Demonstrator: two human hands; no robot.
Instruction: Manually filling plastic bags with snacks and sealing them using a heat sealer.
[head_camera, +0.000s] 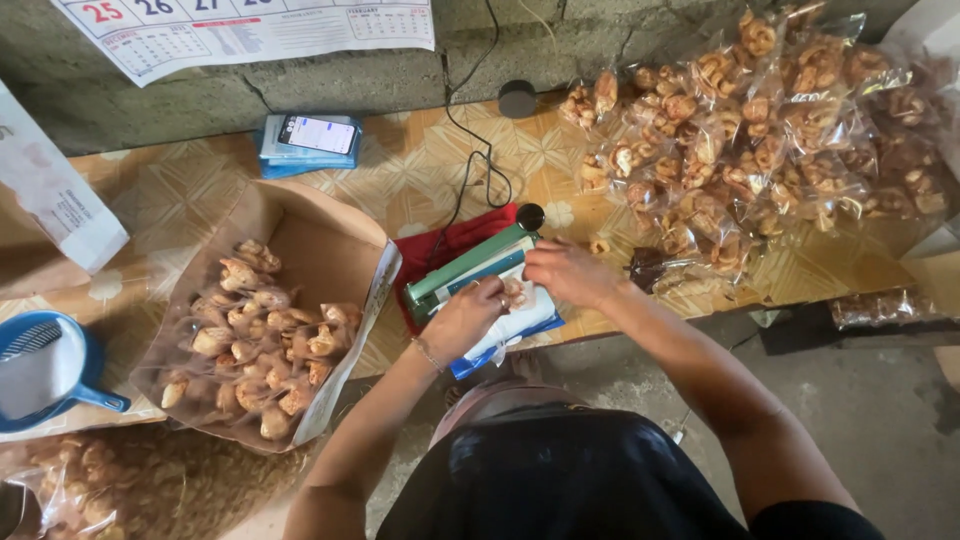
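- Now our left hand (468, 315) and right hand (562, 270), fingers closed, pinch a small snack bag (515, 295) between them.
- Just beyond both hands: green heat sealer (468, 268) on the desk (420, 170).

two hands (470, 315) (565, 272), one sealer (470, 265) (green), one phone (318, 134)

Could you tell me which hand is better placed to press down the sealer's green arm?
Probably the right hand: it hovers beside the green sealer, while the left hand holds the small snack bag on it.
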